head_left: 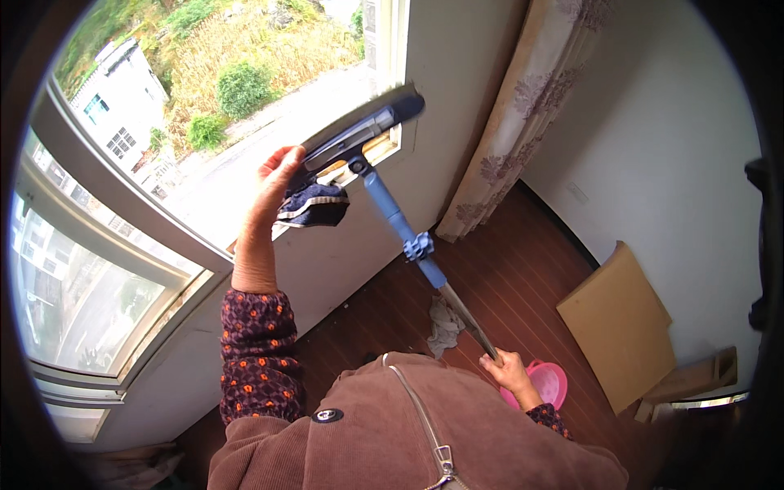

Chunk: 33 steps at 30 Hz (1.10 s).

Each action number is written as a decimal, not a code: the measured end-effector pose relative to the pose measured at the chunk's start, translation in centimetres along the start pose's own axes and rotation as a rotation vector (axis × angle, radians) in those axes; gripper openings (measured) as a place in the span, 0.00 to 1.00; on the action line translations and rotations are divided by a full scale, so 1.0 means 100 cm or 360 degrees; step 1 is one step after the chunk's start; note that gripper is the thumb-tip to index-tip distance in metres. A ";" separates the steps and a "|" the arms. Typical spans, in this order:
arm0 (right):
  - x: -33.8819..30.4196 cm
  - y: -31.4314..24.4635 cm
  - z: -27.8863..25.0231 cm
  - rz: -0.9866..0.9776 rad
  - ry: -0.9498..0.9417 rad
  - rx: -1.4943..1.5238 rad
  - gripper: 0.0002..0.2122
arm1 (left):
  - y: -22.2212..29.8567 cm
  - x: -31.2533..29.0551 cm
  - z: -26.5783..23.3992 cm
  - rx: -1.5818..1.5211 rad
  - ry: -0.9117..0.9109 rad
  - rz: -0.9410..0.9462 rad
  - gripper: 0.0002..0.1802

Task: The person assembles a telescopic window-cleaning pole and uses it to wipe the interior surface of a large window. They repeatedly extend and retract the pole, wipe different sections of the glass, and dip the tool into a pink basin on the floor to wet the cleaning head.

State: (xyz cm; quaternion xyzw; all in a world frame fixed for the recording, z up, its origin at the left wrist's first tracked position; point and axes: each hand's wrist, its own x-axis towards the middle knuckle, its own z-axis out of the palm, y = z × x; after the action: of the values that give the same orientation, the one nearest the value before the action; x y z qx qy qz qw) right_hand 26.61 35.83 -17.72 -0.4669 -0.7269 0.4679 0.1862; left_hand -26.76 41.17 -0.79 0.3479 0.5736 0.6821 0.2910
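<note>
A long-handled window squeegee (384,196) slants across the middle, with its dark blue head up at the open window and a blue joint and collar on its metal pole. My left hand (280,170) pinches the left end of that head between thumb and fingers. Lower down, my right hand (508,374) wraps round the pole near my body. A dark navy cloth (318,206) with a pale trim hangs beneath the head, next to my left hand; how it is attached is hidden.
A sliding window frame (147,208) stands at the left. Behind my right hand sits a pink basin (550,384) on the wooden floor (523,269), and a grey rag (445,325) lies near the pole. Cardboard (621,322) leans at the right wall. A patterned curtain (531,106) hangs beside the window.
</note>
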 end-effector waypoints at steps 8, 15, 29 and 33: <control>0.002 0.024 -0.005 0.0008 0.0094 -0.0040 0.15 | -0.039 -0.002 -0.012 -0.0028 0.0164 0.0288 0.22; -0.025 0.070 0.000 0.0435 0.0325 0.0176 0.15 | -0.071 -0.029 -0.067 0.0295 0.0437 0.0267 0.16; -0.103 0.153 0.014 0.0712 0.0213 -0.0126 0.14 | -0.114 -0.057 -0.116 0.0786 0.0780 0.0019 0.10; -0.104 0.152 -0.004 0.0858 0.0126 -0.0331 0.11 | -0.113 -0.062 -0.109 0.0926 0.0771 0.0059 0.10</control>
State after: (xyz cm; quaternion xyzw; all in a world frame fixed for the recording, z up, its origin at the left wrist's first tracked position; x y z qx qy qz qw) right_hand 39.72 29.04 -28.76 -0.6777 -0.6129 0.4048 0.0344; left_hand -31.96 31.88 -13.87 0.2550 0.7891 0.5584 0.0234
